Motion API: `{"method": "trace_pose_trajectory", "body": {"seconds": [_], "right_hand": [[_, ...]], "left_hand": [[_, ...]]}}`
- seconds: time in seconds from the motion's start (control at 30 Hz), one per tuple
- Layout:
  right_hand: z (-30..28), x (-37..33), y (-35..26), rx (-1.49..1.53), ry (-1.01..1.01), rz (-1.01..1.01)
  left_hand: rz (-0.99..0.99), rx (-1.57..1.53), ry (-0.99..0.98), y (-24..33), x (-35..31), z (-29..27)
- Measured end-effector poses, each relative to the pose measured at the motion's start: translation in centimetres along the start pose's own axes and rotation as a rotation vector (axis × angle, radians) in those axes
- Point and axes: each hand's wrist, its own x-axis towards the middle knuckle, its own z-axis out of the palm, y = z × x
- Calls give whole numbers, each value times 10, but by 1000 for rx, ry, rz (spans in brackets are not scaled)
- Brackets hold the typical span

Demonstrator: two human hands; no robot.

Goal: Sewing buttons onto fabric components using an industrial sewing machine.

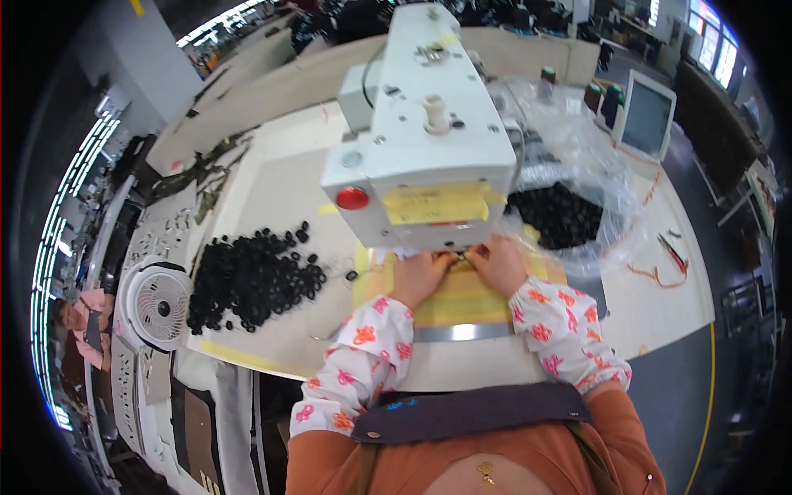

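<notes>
Under the head of a white sewing machine [417,157], both of my hands meet at the front. The fingers of my left hand [419,277] are pinched together, and the tips of my right hand [501,266] close in from the other side. Whatever lies between the fingertips is small and partly hidden below the machine head, so I cannot make it out. Yellow tape or sheet [462,307] covers the work plate below my hands. To the left spreads a heap of small black oval pieces [256,276]. More black pieces [557,216] fill a clear plastic bag [615,235] on the right.
A white fan [157,305] stands at the table's left edge. Small red-handled snippers [675,254] and an orange cord [656,277] lie at the right. Behind the bag are thread spools [610,103] and a tablet-like screen [648,115].
</notes>
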Motion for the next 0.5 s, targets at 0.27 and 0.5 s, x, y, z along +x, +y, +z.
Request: {"method": "trace_pose_trajectory", "body": {"seconds": [0.27,0.5], "right_hand": [[3,-14,7,186,-108,144],[-16,-6,-15,549,-358,460]], "left_hand": [[92,-7,-21,14,-35,-6],[280,-227,-202,17,-36,-14]]}}
